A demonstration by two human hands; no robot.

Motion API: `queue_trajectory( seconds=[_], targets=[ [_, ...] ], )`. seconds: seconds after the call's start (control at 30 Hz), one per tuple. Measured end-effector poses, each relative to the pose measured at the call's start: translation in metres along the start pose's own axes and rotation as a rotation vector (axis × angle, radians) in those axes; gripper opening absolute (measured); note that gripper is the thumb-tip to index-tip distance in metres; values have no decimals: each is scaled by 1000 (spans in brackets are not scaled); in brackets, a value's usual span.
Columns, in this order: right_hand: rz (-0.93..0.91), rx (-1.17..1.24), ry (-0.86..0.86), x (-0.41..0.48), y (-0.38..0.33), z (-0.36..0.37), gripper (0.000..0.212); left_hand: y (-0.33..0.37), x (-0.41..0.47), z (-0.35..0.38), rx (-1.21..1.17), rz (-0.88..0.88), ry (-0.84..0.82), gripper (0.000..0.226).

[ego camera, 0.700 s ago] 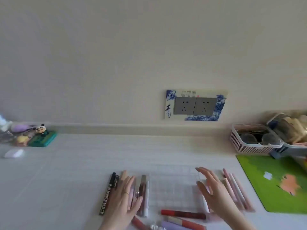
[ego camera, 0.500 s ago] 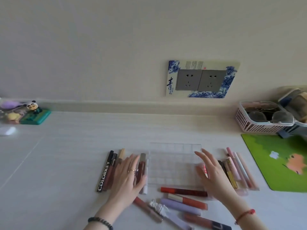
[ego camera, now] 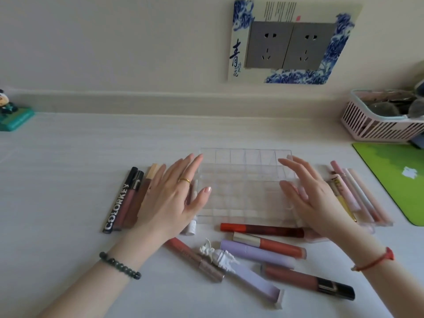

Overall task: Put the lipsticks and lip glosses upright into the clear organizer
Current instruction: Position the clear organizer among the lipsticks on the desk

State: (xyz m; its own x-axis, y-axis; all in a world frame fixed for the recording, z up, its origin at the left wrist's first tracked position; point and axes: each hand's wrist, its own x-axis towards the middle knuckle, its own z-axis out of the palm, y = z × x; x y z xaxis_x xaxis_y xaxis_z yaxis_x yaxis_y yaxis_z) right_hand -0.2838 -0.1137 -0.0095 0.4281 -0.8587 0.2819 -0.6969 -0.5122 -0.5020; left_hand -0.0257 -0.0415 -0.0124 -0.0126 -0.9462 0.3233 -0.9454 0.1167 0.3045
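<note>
White desk: both hands, left (ego camera: 169, 198) and right (ego camera: 319, 203), fingers straight, holding nothing, flank light rigid organizer (ego camera: 245, 187); slick tubes (ego camera: 261, 230), I'd pinch mid-barrel.

Home desk: wall sockets (ego camera: 290, 44), panda figurine (ego camera: 5, 101).

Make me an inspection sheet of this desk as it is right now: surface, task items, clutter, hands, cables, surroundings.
Surface: white table, bare towards the wall.
Job's things: clear organizer with gridded compartments and no tube standing in it. Lipsticks and glosses lie flat around it, among them a black COLORKEY tube beside the left hand, a dark red tube in front and pink tubes beside the right hand.
Clutter: pink basket and green mat at the right; panda figure at the far left.
Hands: left hand and right hand are open, flank the organizer and hold nothing.
Cables: nothing seen.
Surroundings: double wall socket, nothing plugged in.
</note>
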Motion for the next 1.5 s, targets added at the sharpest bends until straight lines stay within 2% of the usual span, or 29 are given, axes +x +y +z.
queue_trajectory(
  seconds=[0.13,0.27,0.37,0.57,0.93,1.37,1.5],
  targets=[
    [-39,-12,45,-1,4,2,49,-3,1,7,12,55,44,82],
    [-101,-81,80,-8,6,2,53,-5,-7,8,42,109,145,69],
    [-147,-133,104,-13,7,1,47,-3,-13,5,83,163,195,67],
    [-143,-161,148,-22,3,-3,41,-1,-22,-1,40,180,265,64],
    [-173,-195,122,-37,-7,-9,38,-3,-34,-4,-26,144,204,66],
    [-195,-140,131,-44,-1,-5,36,-8,-33,4,-91,193,222,63],
    [-226,-118,198,-44,-6,-8,32,-7,-32,3,-66,218,227,65]
  ],
)
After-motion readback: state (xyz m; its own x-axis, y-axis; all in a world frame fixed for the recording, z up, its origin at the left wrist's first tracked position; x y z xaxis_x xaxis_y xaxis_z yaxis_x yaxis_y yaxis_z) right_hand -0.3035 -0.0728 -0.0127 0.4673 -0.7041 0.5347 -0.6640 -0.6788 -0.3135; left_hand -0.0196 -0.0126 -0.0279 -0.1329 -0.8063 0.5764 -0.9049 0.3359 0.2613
